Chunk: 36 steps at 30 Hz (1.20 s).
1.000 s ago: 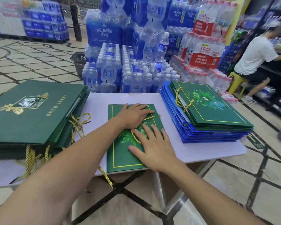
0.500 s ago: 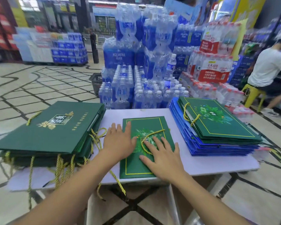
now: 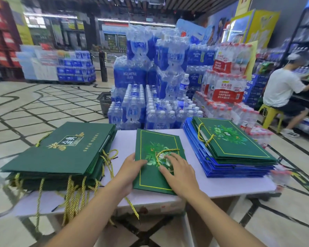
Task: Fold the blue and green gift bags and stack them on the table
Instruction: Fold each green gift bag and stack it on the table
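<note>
A flat-folded green gift bag (image 3: 156, 147) with a gold border and gold cord handle lies in the middle of the white table (image 3: 221, 186). My left hand (image 3: 130, 169) is at the bag's left edge, thumb on top and fingers hidden under the edge. On the printed front my right hand (image 3: 179, 172) presses with fingers spread. To the right stands a stack of folded bags, green ones (image 3: 239, 148) on top of blue ones (image 3: 219, 169).
A pile of larger dark green bags (image 3: 61, 152) with dangling gold cords fills the table's left side. Shrink-wrapped water bottle packs (image 3: 150, 104) rise right behind the table. A person (image 3: 282, 91) sits on a yellow stool at the right shelves.
My left hand slid from the top of the bag to its left edge. My right hand stays pressed on it. The view lifted and the bag turned slightly.
</note>
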Each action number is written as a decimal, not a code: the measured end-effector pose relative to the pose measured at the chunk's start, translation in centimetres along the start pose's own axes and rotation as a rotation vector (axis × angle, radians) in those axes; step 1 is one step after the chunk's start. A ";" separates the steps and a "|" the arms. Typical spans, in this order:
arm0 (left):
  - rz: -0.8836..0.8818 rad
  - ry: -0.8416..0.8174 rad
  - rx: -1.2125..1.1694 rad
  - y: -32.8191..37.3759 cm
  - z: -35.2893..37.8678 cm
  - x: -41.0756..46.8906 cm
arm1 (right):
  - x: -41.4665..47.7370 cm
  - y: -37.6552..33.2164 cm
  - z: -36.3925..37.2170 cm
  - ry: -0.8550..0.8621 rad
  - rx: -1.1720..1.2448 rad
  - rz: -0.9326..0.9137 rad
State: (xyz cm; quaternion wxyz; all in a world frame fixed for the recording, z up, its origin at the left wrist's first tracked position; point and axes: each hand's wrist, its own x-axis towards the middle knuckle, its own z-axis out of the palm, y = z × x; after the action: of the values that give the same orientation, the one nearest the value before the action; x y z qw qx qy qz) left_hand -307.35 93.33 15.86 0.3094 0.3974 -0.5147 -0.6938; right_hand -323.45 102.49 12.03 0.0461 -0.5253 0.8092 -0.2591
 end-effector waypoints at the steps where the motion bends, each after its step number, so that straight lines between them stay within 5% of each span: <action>1: 0.022 0.002 0.008 -0.2 0.2 -0.5 | 0.1 -0.1 -0.2 0.011 0.045 0.001; 11: 0.359 0.083 -0.059 5.3 0.2 -1.9 | 3.3 -2.4 -7.0 0.062 0.509 0.154; 24: 0.433 -0.145 0.251 11.4 16.5 2.5 | 5.4 6.8 -25.9 0.322 0.212 0.207; 36: 0.203 -0.212 0.626 1.2 22.9 11.5 | 3.5 18.3 -21.9 0.128 -0.029 0.434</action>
State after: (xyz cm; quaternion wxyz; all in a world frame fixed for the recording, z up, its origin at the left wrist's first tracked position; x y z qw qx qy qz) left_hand -332.89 94.07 17.86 0.1848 0.3456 -0.7687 -0.5055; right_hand -347.74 113.34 23.00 0.0420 -0.3220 0.9081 -0.2643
